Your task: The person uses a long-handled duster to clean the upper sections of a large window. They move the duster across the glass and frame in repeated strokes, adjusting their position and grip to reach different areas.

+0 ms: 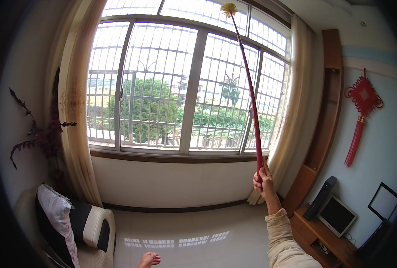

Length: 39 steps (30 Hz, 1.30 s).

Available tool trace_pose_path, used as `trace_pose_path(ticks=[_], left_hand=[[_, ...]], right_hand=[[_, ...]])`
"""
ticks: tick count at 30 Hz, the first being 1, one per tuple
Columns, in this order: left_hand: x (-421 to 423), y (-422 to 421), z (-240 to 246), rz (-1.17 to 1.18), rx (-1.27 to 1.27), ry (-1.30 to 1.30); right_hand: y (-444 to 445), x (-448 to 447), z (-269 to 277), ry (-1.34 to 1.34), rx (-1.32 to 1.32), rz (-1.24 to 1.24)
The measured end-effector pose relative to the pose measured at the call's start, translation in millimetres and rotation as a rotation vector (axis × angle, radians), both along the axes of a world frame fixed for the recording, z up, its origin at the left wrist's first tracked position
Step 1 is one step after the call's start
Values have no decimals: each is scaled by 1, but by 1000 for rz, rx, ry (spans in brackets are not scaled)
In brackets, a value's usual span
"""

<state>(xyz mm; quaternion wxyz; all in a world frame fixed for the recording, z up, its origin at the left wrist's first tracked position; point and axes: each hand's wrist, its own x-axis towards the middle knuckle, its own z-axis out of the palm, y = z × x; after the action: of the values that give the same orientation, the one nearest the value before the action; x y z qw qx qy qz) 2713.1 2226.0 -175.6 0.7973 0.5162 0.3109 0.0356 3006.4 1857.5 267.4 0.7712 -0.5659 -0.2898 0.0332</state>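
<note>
My right hand (264, 182) grips the lower end of a long red pole (253, 100), which rises in front of the window. At its top, a yellow bristled duster head (229, 10) is seen against the upper window panes (198, 20); whether it touches them cannot be told. Low in the view, over the floor, my left hand (150, 259) shows with its fingers partly curled. Nothing can be seen in it, though its wrist is cut off by the picture's edge.
Beige curtains (76, 100) flank the barred window. A sofa (99, 227) with a cushion (56, 207) stands left, near dark artificial-looking flowers (49, 134). At right are a wooden cabinet (305, 214), a monitor (336, 216), a speaker (320, 197) and a red hanging knot (364, 93).
</note>
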Motion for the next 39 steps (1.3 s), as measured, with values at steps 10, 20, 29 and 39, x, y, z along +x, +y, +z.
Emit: trace_pose_path(ticks=[10, 20, 29, 39], left_hand=[[-91, -54, 14, 116, -98, -118], [-76, -24, -29, 137, -121, -105], [-104, -24, -53, 201, -159, -121], [-104, 1, -86, 278, -220, -130]], right_hand=[[32, -82, -72, 108, -49, -23], [85, 28, 38, -50, 60, 41], [119, -52, -45, 22, -67, -5], [175, 42, 104, -51, 21, 130]])
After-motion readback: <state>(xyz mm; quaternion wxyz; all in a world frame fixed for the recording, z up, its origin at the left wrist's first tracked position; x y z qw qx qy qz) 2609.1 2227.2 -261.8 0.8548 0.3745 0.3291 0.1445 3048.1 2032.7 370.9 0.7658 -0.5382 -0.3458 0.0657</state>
